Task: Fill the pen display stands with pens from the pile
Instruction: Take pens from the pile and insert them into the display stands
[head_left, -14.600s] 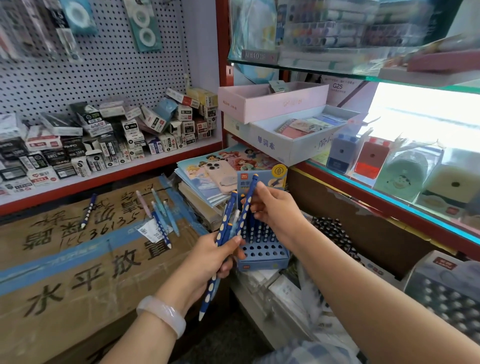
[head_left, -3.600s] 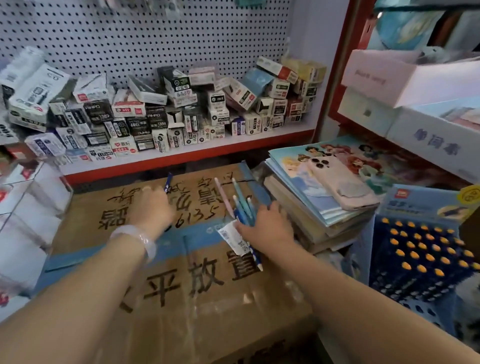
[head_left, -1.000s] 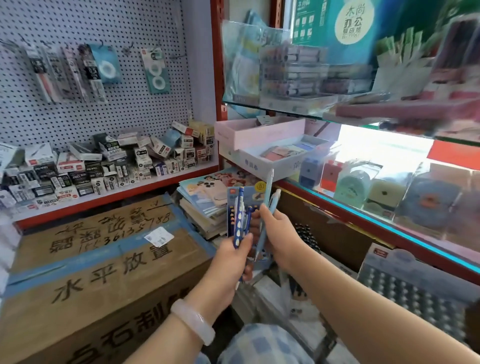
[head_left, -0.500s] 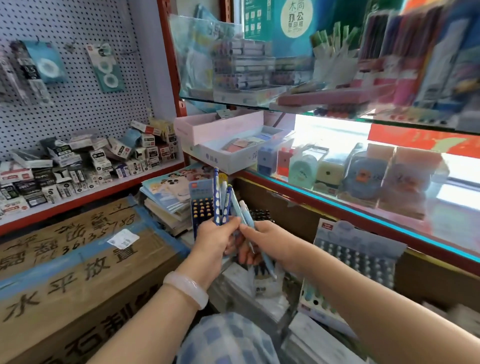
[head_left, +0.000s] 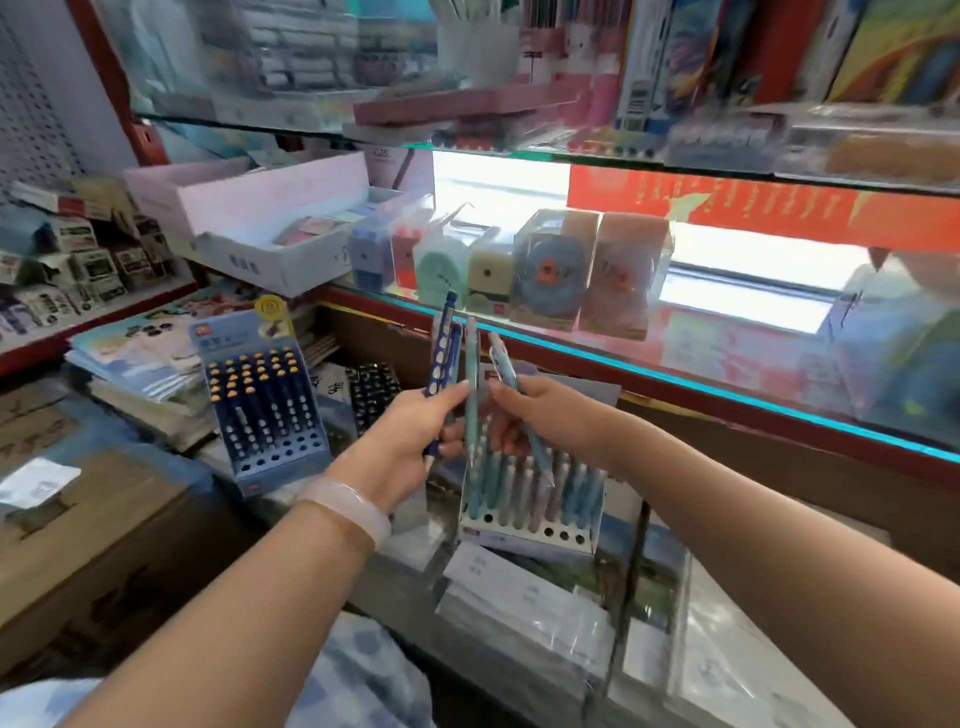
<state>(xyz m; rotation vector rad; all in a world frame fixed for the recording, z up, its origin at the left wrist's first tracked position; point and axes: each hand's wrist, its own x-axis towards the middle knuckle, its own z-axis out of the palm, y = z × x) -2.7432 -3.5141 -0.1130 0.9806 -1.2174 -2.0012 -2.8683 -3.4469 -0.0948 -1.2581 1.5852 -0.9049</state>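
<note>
A person's two hands met above a pale display stand (head_left: 524, 514) on the desk. The left hand (head_left: 415, 441) gripped a small bunch of pens: two dark blue spotted pens (head_left: 440, 353) and one teal pen (head_left: 471, 374), all held nearly upright. The right hand (head_left: 545, 415) pinched a single light blue pen (head_left: 511, 384), its long axis tilted, upper end toward the left, lower tip slanting down and right toward the stand. The stand sat directly below the right hand, which was the nearer one, with empty holes along its front row. A blue stand (head_left: 260, 400) stood farther left.
</note>
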